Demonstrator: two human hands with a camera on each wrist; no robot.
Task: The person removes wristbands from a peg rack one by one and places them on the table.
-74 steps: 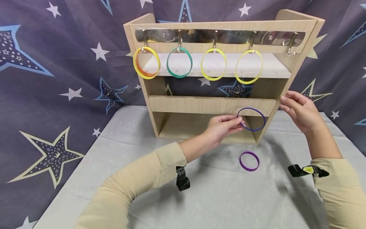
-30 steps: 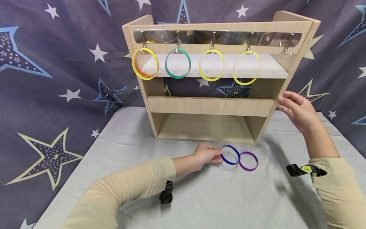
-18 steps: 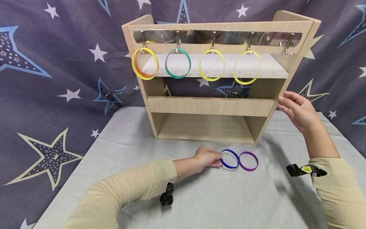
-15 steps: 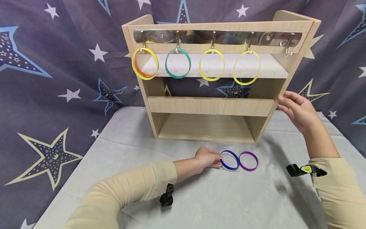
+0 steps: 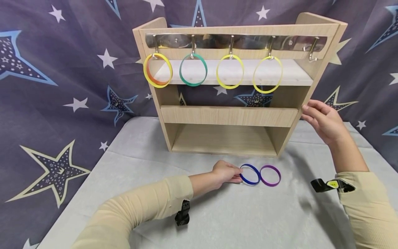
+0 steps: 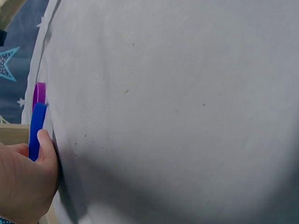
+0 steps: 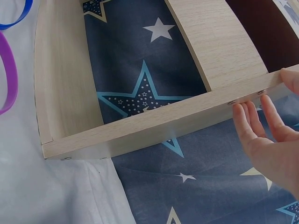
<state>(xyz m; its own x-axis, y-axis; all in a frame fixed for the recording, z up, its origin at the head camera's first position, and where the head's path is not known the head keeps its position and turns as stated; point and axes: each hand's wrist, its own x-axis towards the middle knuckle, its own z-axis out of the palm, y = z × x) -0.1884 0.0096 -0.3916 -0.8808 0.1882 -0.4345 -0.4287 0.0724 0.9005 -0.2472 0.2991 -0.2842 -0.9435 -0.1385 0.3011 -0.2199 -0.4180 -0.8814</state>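
My left hand (image 5: 225, 172) pinches the near edge of a blue wristband (image 6: 37, 133) between thumb and fingers, low over the cloth-covered table. Right beside that band, its rim meeting the blue one in the head view, lies a purple wristband (image 7: 12, 77). At the right side of a small wooden shelf unit (image 5: 228, 115), my right hand (image 5: 328, 122) touches the side panel with extended fingertips, its thumb at the front edge. Yellow, orange and green wristbands hang from the unit's metal hook rack (image 5: 212, 41), among them a green one (image 5: 194, 84) on the second hook from the left.
Grey cloth (image 5: 248, 221) covers the table in front of the unit. A dark curtain with stars (image 5: 77, 103) stands behind and at both sides. The rightmost hook (image 5: 313, 52) is near the unit's right edge. A camera strap sits on each sleeve cuff.
My left hand has brought the blue wristband down from in front of the shelf unit to the table, left of the purple one. My right hand has stayed at the side panel.
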